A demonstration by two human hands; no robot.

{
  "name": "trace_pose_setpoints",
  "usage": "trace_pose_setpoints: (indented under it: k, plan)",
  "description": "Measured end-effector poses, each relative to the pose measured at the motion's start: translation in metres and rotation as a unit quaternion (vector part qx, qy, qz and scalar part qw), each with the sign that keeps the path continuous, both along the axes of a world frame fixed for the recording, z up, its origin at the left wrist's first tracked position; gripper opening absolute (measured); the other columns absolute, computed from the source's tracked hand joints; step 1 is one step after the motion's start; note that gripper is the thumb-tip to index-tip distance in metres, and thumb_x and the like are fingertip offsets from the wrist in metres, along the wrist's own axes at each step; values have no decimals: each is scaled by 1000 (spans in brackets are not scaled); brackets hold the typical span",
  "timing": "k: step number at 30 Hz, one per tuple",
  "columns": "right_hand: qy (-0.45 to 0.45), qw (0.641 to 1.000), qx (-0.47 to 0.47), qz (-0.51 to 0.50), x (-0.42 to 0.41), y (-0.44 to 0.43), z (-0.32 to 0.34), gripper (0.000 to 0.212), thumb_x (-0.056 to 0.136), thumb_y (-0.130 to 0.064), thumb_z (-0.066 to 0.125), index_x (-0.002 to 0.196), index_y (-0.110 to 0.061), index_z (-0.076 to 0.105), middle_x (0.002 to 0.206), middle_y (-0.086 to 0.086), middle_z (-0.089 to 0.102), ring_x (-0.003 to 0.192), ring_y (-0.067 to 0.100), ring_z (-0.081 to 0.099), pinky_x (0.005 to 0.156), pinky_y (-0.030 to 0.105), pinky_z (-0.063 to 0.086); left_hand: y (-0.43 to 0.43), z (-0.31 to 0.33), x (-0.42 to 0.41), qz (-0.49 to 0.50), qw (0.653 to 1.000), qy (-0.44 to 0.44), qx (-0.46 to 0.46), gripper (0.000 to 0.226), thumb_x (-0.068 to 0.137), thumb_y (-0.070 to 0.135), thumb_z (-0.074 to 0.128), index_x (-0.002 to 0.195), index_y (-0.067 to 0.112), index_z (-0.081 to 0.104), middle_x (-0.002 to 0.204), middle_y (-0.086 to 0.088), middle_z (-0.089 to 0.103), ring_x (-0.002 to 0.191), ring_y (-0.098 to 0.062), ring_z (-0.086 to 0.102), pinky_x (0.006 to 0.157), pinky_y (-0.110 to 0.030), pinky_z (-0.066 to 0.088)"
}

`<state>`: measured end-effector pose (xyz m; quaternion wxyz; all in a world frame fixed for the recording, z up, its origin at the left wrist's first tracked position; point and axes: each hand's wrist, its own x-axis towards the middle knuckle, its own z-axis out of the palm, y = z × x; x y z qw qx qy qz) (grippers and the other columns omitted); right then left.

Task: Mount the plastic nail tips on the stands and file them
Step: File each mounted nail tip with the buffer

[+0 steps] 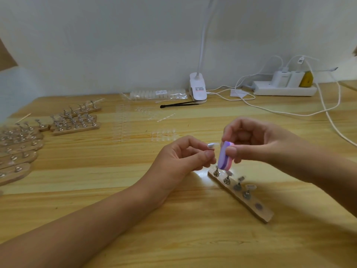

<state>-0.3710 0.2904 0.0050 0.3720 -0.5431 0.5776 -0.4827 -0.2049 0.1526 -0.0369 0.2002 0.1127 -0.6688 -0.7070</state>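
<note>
Head view shows the left hand (183, 157) pinching a clear nail tip (211, 146) just beside the pink and purple file block (225, 156) that the right hand (260, 146) grips, above a wooden stand (267, 214) with 4 metal pegs (226, 180) on the table (135, 190).

Bare forearms (96, 219), left hand (183, 156), right hand (257, 144), short fingernails (230, 151)

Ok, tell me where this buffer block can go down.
Bare table lies near you between the left forearm and the stand base, and between that forearm and the stand racks. Crowded: clear nail tips mid-table, cables back right.
</note>
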Motion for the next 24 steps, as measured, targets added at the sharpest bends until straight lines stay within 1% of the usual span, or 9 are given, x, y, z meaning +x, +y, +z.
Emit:
trace_pose_setpoints:
  k: [2,6,8,10,11,15,18,21,24]
  plan:
    - [-24,999,-24,-15,4,-1,-2,21,74,-29,80,91,-23,69,88,8,73,78,17,67,69,21,54,1,0,1,-8,1000,2,-10,8,75,26,73,72,32,69,80,-2,74,74,-7,67,69,-15,50]
    - [-121,980,-75,-137,-3,-4,-4,32,67,-28,77,93,-14,64,83,4,73,76,14,69,69,18,55,0,0,1,-17,1000,5,-17,6,76,25,72,77,25,65,81,-3,75,77,-8,68,73,-16,51]
    - [-136,983,-43,-111,-7,-3,-4,31,70,-26,78,93,-13,62,82,5,71,73,13,66,68,18,55,0,-1,1,-18,1000,7,-22,8,76,25,71,80,21,65,81,-1,74,79,-8,68,76,-16,51]
    - [-131,991,4,-36,-7,-2,-3,22,78,-24,79,90,-15,64,84,8,69,70,14,64,67,20,55,0,-2,2,-22,999,12,-26,9,77,23,71,81,18,65,81,0,74,81,-8,69,78,-16,51]
    - [-124,992,6,-29,-7,-2,-2,21,77,-24,79,90,-16,64,84,9,69,70,14,64,67,20,55,1,-2,2,-25,999,14,-30,9,78,21,71,82,17,65,81,0,73,82,-8,69,78,-15,51]
    - [-134,982,-39,-127,-14,-2,3,31,68,-29,77,91,-15,61,79,5,70,70,13,65,66,19,55,1,-1,2,-25,999,15,-36,8,79,23,70,84,18,65,80,4,73,82,-5,69,77,-12,49]
    - [-102,989,-25,-100,-15,-2,1,23,75,-33,78,91,-20,68,79,4,69,71,13,65,67,20,56,-1,-2,1,-18,999,8,-29,10,82,23,72,90,18,68,81,4,73,83,-6,68,79,-14,50]
    - [-53,997,-5,-63,-7,-2,-4,22,75,-40,71,93,-27,73,85,1,71,78,14,66,71,20,55,-3,-3,1,-20,1000,4,-21,8,84,20,72,92,25,73,87,3,73,90,-11,68,85,-20,51]
    - [-30,998,-14,-56,-1,-3,-8,22,76,-42,69,94,-29,72,89,2,73,82,15,68,73,20,55,-4,-3,0,-17,1000,7,-2,21,79,37,69,93,22,74,89,2,73,92,-14,67,90,-26,53]
